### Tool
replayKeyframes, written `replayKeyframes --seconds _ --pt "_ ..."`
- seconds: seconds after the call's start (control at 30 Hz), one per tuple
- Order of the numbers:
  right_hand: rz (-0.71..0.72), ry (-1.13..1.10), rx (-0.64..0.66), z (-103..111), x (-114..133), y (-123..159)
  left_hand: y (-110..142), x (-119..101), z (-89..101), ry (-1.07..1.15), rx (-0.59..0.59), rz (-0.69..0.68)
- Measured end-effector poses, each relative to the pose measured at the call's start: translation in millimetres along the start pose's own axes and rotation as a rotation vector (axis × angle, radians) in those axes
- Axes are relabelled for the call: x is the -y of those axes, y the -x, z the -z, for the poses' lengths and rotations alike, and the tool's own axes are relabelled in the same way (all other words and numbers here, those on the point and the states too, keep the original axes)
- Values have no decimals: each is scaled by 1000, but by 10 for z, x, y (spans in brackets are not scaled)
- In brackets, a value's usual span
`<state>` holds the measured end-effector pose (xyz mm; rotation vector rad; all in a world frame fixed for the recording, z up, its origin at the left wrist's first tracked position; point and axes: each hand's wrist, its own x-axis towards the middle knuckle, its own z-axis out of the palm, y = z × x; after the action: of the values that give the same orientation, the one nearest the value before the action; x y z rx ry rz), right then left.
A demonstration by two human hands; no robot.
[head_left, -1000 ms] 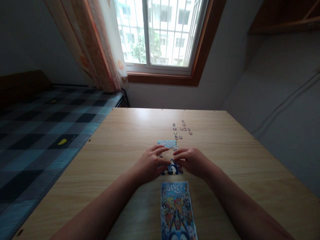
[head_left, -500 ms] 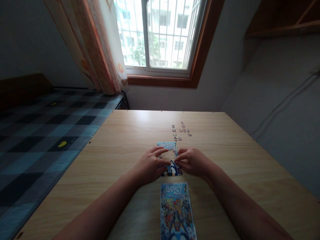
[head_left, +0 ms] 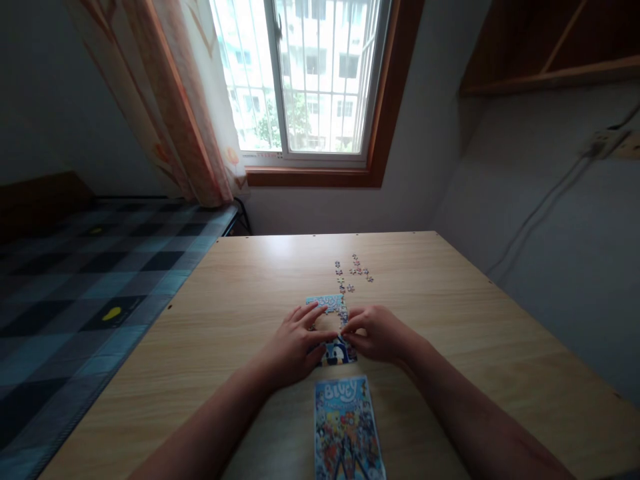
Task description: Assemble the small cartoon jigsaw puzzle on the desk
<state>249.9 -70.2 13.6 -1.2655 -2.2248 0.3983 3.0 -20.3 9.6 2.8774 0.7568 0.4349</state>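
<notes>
A partly assembled jigsaw puzzle point(head_left: 336, 355) lies on the table, with a bare gap in its middle showing the wood. My left hand point(head_left: 297, 343) rests over its left side, fingers spread and touching it. At the puzzle's right inner edge, my right hand point(head_left: 375, 332) pinches a puzzle piece, mostly hidden by thumb and fingertips. Several loose puzzle pieces point(head_left: 359, 271) are scattered beyond the puzzle, some in a short column. Nearer to me lies a colourful picture point(head_left: 346, 423) lettered "Bluey", between my forearms.
The light wooden table point(head_left: 235, 280) reaches toward the wall below a barred window point(head_left: 320, 87). A bed with a checked cover point(head_left: 125, 267) stands along the left. On the right wall hangs a cable point(head_left: 545, 200), and a wooden shelf point(head_left: 555, 83) is above.
The camera view has tilted up and shifted right, so everything sits a bit lower and further left. Both hands stay at the puzzle, with the right fingertips still pinched at its inner edge.
</notes>
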Motion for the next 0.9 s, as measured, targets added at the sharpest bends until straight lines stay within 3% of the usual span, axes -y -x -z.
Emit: replayKeyframes --seconds 0.13,0.3,0.43,0.53,0.67,0.77,0.9 --pt "-19 55 -221 58 -57 -27 6 1 1 1 -4 2" --pt "-178 126 -542 34 -292 -50 13 -14 5 17 -19 1" --pt "-361 85 -658 -9 -572 -51 9 -21 22 50 -77 19" --pt "-572 82 -626 -16 -738 -47 3 55 5 109 -165 109" --pt "-792 259 -432 -41 -830 -46 -10 273 -41 249 -315 325" --pt "-841 390 -272 -80 -831 -52 -22 415 -45 341 -432 481" --pt "-867 464 -166 -125 -805 -67 -28 470 -6 397 -518 583"
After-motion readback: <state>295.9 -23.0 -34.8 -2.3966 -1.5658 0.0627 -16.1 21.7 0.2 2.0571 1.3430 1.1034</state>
